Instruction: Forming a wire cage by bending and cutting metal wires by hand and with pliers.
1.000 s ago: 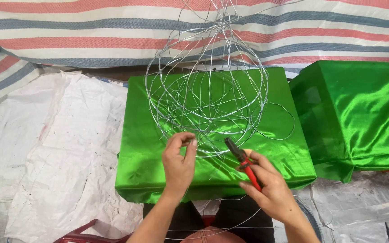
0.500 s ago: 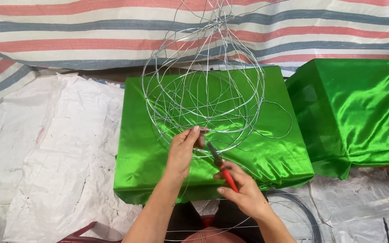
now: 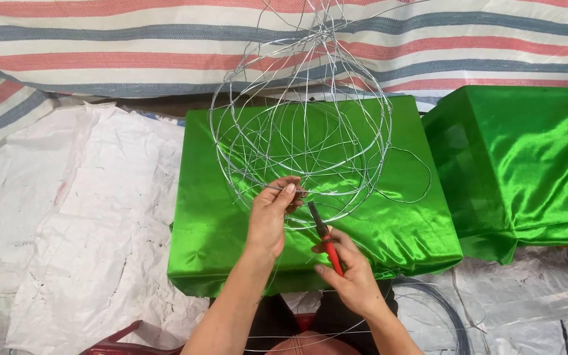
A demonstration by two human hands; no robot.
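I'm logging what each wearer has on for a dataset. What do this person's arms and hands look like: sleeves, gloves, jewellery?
Both forearms are bare as far as the picture shows, with no sleeve edge in view. The left hand and the right hand wear no gloves. No ring, watch or bracelet shows on either hand or wrist. The fingernails look short and unpainted.

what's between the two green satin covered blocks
In the head view, only a narrow gap separates the near green block from the right green block. It shows striped tarp at the top and white sheeting lower down; nothing else sits there.
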